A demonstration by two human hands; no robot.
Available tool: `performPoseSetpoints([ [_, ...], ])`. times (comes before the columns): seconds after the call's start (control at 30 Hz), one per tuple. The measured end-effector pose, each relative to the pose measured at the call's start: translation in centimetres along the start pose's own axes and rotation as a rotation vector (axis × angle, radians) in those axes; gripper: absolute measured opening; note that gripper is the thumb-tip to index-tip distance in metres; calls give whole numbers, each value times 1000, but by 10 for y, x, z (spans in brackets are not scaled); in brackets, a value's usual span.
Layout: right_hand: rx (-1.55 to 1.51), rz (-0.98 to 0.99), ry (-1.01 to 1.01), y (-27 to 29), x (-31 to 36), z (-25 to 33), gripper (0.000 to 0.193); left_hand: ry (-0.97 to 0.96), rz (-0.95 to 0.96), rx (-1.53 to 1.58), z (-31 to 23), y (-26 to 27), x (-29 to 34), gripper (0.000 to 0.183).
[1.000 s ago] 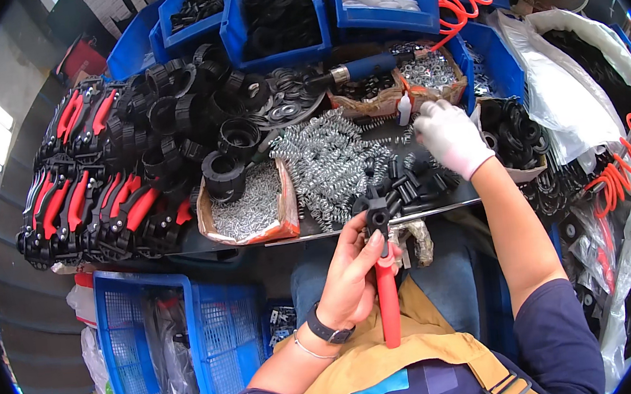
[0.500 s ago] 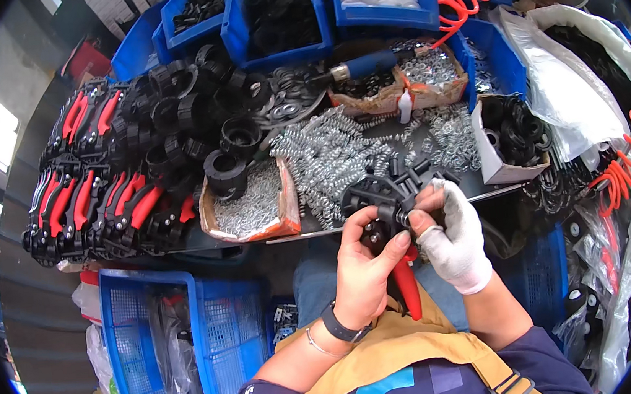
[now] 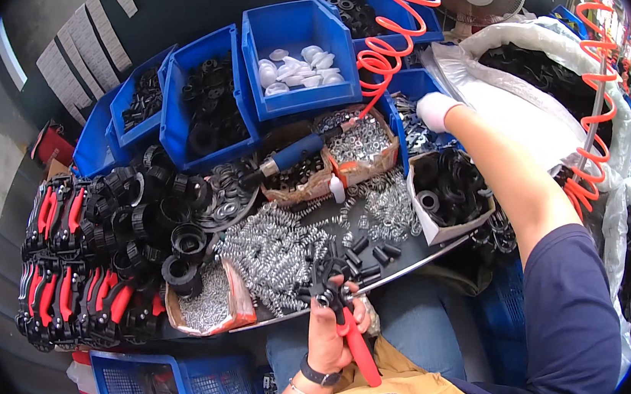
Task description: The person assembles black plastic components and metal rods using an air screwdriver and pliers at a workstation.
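My left hand (image 3: 325, 342), low in front of me at the table's near edge, is closed round a black hand tool with a red handle (image 3: 360, 351). The tool's dark upper part lies beside loose springs, and the handle points down toward my lap. My right hand (image 3: 438, 111), in a white glove, reaches far forward at the right. It is at a blue bin (image 3: 399, 130) of small metal parts (image 3: 418, 138); its fingers are hidden. Short black tubes (image 3: 368, 257) lie close beyond my left hand.
Metal springs (image 3: 271, 251) cover the table's middle. Black rings (image 3: 171, 212) and rows of red-handled tools (image 3: 64, 293) stand left. A blue powered driver (image 3: 292, 155) rests on cardboard boxes. A red coiled hose (image 3: 385, 55) hangs above. Blue bins (image 3: 305, 98) line the back.
My right hand has left the tool and moved forward and right to the blue bin. My left hand keeps the tool. The view has shifted, showing more of the back.
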State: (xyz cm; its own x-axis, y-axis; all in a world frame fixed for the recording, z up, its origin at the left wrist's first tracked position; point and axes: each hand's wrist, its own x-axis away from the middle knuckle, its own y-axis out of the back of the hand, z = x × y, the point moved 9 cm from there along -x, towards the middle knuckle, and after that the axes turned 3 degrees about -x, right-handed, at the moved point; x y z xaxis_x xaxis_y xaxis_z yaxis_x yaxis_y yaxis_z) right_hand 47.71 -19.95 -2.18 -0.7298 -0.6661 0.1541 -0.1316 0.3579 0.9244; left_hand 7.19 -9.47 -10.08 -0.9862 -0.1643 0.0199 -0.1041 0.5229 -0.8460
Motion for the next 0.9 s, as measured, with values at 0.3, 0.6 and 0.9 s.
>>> performPoseSetpoints([
  [0.3, 167, -1, 109, -4, 13, -1, 21, -8, 19, 19, 0, -4, -9, 69],
  [0.6, -2105, -514, 83, 60, 229, 109, 21, 130, -38, 73, 1, -23, 21, 47],
  [0.9, -2597, 460, 30, 34, 320, 294, 29, -119, -202, -419, -12, -30, 59, 32],
])
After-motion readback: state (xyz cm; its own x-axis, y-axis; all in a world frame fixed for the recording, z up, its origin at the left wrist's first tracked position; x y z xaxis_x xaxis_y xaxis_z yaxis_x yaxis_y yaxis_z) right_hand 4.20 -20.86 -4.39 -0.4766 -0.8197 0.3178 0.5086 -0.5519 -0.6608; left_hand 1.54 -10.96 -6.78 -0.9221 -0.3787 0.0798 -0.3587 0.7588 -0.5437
